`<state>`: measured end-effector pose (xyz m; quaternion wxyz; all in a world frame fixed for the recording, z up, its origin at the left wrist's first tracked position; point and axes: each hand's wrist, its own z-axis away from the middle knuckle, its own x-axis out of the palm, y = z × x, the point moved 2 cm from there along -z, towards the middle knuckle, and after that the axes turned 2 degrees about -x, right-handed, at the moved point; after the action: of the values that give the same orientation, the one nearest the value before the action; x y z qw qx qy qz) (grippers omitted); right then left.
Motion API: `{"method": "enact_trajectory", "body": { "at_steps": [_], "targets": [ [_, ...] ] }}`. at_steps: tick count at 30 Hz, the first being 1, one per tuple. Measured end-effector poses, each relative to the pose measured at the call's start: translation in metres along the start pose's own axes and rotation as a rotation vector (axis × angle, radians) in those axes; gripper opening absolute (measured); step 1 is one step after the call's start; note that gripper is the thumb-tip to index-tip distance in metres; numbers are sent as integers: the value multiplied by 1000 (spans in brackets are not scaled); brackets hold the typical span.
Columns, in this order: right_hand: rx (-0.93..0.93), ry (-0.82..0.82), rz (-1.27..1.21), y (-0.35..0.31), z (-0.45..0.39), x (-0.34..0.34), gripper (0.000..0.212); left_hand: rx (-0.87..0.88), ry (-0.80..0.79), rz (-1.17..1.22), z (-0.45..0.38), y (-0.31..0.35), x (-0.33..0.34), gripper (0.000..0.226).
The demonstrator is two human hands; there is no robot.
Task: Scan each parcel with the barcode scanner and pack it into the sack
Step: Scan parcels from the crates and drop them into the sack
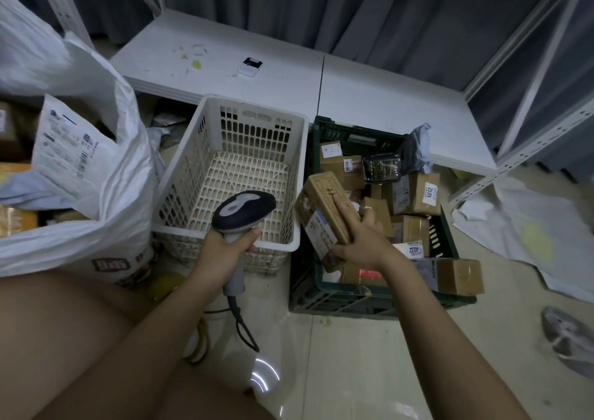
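My left hand (pixel 225 249) grips the handle of a grey and dark barcode scanner (pixel 243 211), its head tilted toward the right. My right hand (pixel 360 236) holds a brown cardboard parcel (pixel 323 213) with a white label, lifted above the left side of a dark green crate (pixel 369 300). The crate holds several more brown parcels (pixel 418 194) with numbered stickers. At the left stands the large white sack (pixel 106 175), open, with a white mailer (pixel 64 149) and boxes inside.
A white plastic basket (pixel 257 120) sits between sack and crate, with nothing in it. Behind runs a low white shelf board (pixel 289 78) with a small device (pixel 250 66). Shelf uprights stand right; white sheets (pixel 530 236) and a shoe (pixel 569 336) lie on the floor.
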<state>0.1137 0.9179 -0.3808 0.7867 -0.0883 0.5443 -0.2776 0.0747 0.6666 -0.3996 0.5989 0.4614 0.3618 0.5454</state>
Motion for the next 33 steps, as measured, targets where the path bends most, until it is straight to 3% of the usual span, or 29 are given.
{"method": "enact_trajectory", "body": {
  "at_steps": [4,7,12,17,21,27,33],
  "targets": [
    [-85,274,-173,4,6,6,67,-8,1,-18,4,-1,-7,16],
    [-88,400,-305,11,14,25,62,7,3,-36,10,-1,-10,15],
    [-104,391,-528,17,19,45,74,17,25,-74,16,2,-12,9],
    [-48,519,-905,3,14,18,45,51,-1,-76,17,19,-8,6],
    [-9,415,-1097,-8,4,-10,41,113,10,-95,11,43,-5,25],
    [-49,393,-1143,-30,-5,-33,39,227,-28,-174,9,75,3,44],
    [-55,409,-1171,-40,-13,-36,44,235,-59,-243,6,83,17,48]
  ]
}}
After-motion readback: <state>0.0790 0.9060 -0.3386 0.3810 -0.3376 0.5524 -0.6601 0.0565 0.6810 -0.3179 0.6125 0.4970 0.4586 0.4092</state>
